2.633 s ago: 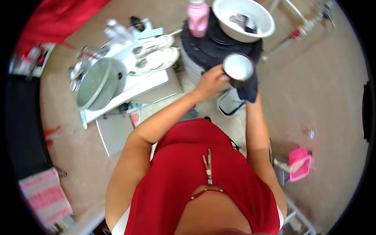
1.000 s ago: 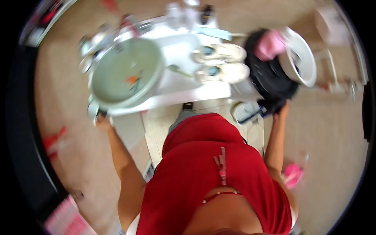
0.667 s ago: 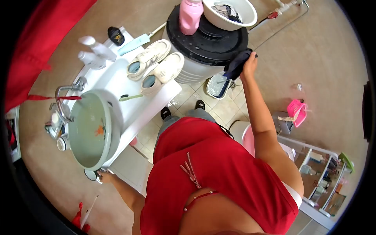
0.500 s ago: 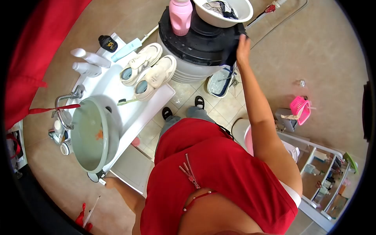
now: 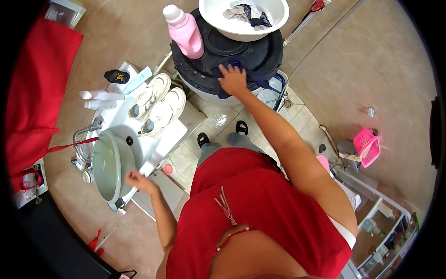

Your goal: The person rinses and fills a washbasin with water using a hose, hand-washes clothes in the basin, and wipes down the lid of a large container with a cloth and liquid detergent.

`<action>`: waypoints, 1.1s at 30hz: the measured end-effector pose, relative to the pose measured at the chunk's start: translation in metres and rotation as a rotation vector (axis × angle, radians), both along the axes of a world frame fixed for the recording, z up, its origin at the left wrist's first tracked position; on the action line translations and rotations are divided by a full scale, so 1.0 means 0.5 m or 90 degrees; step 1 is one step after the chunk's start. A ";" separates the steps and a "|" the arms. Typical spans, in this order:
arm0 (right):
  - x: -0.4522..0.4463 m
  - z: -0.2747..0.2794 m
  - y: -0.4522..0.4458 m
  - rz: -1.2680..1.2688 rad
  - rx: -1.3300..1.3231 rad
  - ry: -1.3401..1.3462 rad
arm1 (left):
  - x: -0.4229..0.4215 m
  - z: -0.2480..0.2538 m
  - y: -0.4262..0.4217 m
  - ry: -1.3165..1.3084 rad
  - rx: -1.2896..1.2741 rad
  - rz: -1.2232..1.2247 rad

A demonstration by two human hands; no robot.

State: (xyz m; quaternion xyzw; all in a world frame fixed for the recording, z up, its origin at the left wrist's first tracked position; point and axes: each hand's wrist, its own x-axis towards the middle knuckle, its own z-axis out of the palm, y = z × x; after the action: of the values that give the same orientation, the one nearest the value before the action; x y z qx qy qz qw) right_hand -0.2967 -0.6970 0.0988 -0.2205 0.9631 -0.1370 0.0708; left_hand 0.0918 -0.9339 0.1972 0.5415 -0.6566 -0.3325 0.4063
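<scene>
My right hand presses a dark blue cloth onto the black lid of a large barrel. Its fingers are a little apart, and part of the cloth is hidden beneath them. A pink bottle with a white cap and a white bowl holding clothes stand on the lid. Beside the rim of the green-grey basin, my left hand is raised with its fingers curled, and nothing shows in it. The basin sits in the white sink.
White shoes and several bottles stand on the sink. A faucet is behind the basin. A blue-rimmed tub sits on the floor beside the barrel. Right are a pink basket and a shelf rack.
My right hand has moved left from the lid's right edge onto its top with the dark cloth. My left hand has left the sink's near corner and come up beside the basin.
</scene>
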 end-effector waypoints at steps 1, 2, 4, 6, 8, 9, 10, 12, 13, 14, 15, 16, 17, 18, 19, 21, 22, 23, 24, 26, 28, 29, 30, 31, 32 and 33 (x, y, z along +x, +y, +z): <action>0.005 -0.008 -0.009 0.026 -0.036 0.028 | -0.078 0.010 0.034 0.032 0.032 -0.083; 0.000 -0.012 -0.005 0.047 -0.046 0.034 | -0.138 -0.012 0.042 0.031 0.022 -0.186; -0.009 -0.017 0.005 0.084 -0.066 0.047 | -0.295 0.008 0.092 0.064 0.111 -0.342; -0.035 -0.005 0.041 0.123 -0.114 0.068 | -0.439 0.025 0.129 0.068 0.128 -0.444; -0.040 0.024 0.086 0.123 -0.091 0.074 | -0.571 0.012 0.136 0.044 0.125 -0.486; -0.044 0.031 0.106 0.106 -0.110 0.071 | -0.631 -0.002 0.136 0.057 0.170 -0.466; -0.048 0.036 0.124 0.089 -0.128 0.067 | -0.688 -0.020 0.133 0.071 0.215 -0.445; -0.049 0.051 0.143 0.039 -0.214 0.044 | -0.785 -0.067 0.114 0.029 0.250 -0.381; -0.043 0.061 0.151 0.003 -0.282 0.024 | -0.816 -0.074 0.104 0.047 0.282 -0.404; -0.039 0.067 0.158 -0.035 -0.348 0.004 | -0.843 -0.083 0.097 0.063 0.317 -0.429; -0.038 0.066 0.166 -0.069 -0.421 -0.043 | -0.862 -0.086 0.097 0.078 0.353 -0.455; -0.040 0.045 0.168 -0.102 -0.525 -0.077 | -0.878 -0.088 0.098 0.115 0.345 -0.456; -0.044 0.012 0.168 -0.137 -0.628 -0.107 | -0.893 -0.089 0.095 0.152 0.338 -0.457; -0.046 -0.007 0.172 -0.172 -0.731 -0.136 | -0.906 -0.086 0.096 0.190 0.332 -0.458; -0.037 0.038 0.172 -0.210 -0.894 -0.309 | -0.913 -0.088 0.090 0.221 0.363 -0.470; -0.030 0.051 0.164 -0.312 -1.029 -0.440 | -0.920 -0.076 0.081 0.282 0.377 -0.471; -0.031 0.052 0.156 -0.362 -1.101 -0.501 | -0.915 -0.058 0.081 0.322 0.375 -0.487; -0.030 0.045 0.146 -0.367 -1.097 -0.530 | -0.907 -0.046 0.081 0.312 0.368 -0.499; -0.027 0.062 0.138 -0.415 -1.123 -0.585 | -0.892 -0.031 0.084 0.304 0.360 -0.507; -0.023 0.112 0.118 -0.505 -1.169 -0.705 | -0.843 0.032 0.121 0.350 0.326 -0.532; -0.017 0.086 0.088 -0.436 -1.205 -0.741 | -0.791 0.071 0.134 0.377 0.319 -0.543; -0.021 0.081 0.074 -0.410 -1.230 -0.826 | -0.767 0.091 0.145 0.372 0.326 -0.549; -0.022 0.080 0.058 -0.379 -1.251 -0.912 | -0.745 0.109 0.162 0.370 0.332 -0.555; -0.021 0.096 0.039 -0.332 -1.244 -0.950 | -0.725 0.119 0.178 0.368 0.336 -0.559; -0.022 0.102 0.024 -0.292 -1.291 -0.976 | -0.707 0.121 0.196 0.352 0.374 -0.556; -0.025 0.107 0.010 -0.251 -1.337 -1.001 | -0.690 0.120 0.211 0.312 0.388 -0.587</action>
State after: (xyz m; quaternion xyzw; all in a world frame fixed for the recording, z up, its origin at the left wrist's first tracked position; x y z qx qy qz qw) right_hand -0.3093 -0.6919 0.1521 0.1098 0.1187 -0.9099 0.3821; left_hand -0.2532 -0.8285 0.2573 0.2006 -0.5861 -0.7625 0.1866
